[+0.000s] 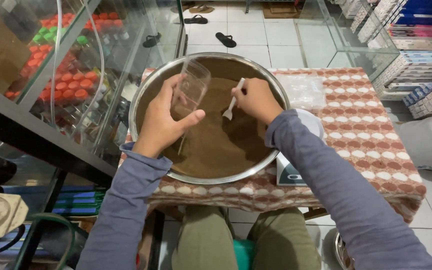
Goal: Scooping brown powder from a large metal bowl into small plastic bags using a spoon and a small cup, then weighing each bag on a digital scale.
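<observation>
- Head view, looking down at two hands in grey sleeves working over a wide metal bowl (143,95) of brown powder (216,145).
- The bowl sits on a surface covered by a red and white patterned cloth (371,135), and fills most of its left half.
- The left hand (163,120) has its grip closed around a clear plastic bag (191,87), held upright and open over the left part of the bowl.
- The right hand (257,100) pinches the handle of a small white spoon (232,104), grip narrow, with the spoon's tip down in the powder near the middle of the bowl.
- Bag and spoon are near each other but apart.
- A white scale (301,150) sits just right of the bowl, partly hidden by the right forearm.
- A stack of clear plastic bags (306,87) lies on the cloth, far right of the bowl.
- A glass display case (71,65) with red and green caps stands to the left.
- Sandals (226,39) lie on the tiled floor beyond.
</observation>
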